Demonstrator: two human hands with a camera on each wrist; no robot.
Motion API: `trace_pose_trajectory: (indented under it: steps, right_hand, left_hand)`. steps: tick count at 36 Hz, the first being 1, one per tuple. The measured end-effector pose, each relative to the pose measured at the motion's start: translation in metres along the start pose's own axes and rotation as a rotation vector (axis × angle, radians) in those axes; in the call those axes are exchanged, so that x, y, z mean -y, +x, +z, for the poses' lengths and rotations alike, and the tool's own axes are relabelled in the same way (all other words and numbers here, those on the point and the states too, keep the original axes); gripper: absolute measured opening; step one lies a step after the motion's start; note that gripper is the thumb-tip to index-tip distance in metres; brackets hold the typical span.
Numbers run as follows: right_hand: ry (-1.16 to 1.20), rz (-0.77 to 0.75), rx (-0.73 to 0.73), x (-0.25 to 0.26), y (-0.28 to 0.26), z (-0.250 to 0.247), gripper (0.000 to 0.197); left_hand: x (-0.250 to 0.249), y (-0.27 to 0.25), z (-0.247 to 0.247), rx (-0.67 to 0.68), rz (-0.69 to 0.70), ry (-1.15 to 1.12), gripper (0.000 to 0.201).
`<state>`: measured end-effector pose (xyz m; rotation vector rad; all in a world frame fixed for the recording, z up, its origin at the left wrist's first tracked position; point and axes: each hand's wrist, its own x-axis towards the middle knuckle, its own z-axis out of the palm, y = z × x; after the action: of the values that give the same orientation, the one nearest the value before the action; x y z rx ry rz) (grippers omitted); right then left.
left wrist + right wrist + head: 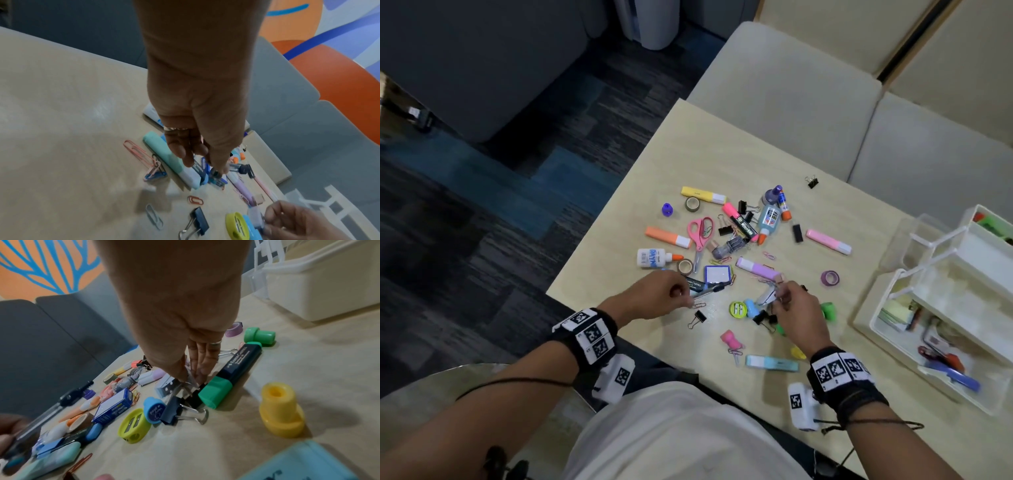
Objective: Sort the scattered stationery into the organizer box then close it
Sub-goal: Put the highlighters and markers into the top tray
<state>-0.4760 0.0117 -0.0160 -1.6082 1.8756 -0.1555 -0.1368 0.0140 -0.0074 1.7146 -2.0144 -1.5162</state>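
Note:
Scattered stationery covers the pale table (722, 154): highlighters, glue bottles, pink scissors (700, 233), tape rolls, binder clips and paper clips. The white organizer box (893, 308) stands open at the right with several items in its trays. My left hand (686, 298) is curled at the near edge of the pile and grips a dark pen (707, 292); the wrist view shows its fingertips (218, 168) on that dark piece. My right hand (777, 298) pinches a thin silver metal piece (185, 384) among black binder clips (174, 407); I cannot tell exactly what the piece is.
A green highlighter (232, 378), a yellow stamp (281, 412), a lime sharpener (738, 309) and a blue stamp (751, 306) lie around the right hand. Beige sofa cushions (791, 85) sit beyond the table. The table's left edge drops to dark carpet (517, 205).

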Motion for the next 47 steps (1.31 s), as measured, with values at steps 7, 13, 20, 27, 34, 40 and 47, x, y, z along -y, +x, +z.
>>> trace_pose_trajectory:
  steps: [7, 13, 20, 27, 34, 40, 47]
  right_hand:
    - [0.001, -0.011, -0.035, 0.000, -0.005, -0.001, 0.018]
    - [-0.109, -0.067, -0.123, 0.005, -0.007, -0.005, 0.015]
    - [-0.184, -0.204, -0.110, 0.022, -0.008, 0.000, 0.021]
    - [-0.212, -0.315, -0.111, 0.037, -0.011, 0.003, 0.023]
    - [-0.326, -0.653, 0.498, 0.066, -0.054, 0.018, 0.045]
    - [-0.499, -0.771, 0.611, 0.051, -0.066, 0.053, 0.025]
    - [-0.360, -0.743, 0.492, 0.040, -0.067, 0.058, 0.013]
  left_hand:
    - [0.004, -0.001, -0.015, -0.178, -0.062, -0.329, 0.017]
    - [0.005, -0.004, -0.030, -0.230, -0.097, -0.551, 0.015]
    - [0.011, -0.004, -0.033, -0.232, -0.109, -0.536, 0.016]
    - [0.014, 0.000, -0.031, -0.224, -0.100, -0.501, 0.017]
    - [0.014, 0.006, -0.029, -0.196, -0.100, -0.512, 0.019]
    - [0.011, 0.007, -0.029, -0.181, -0.095, -0.505, 0.016]
    - [0.013, 0.004, -0.031, -0.180, -0.100, -0.454, 0.015]
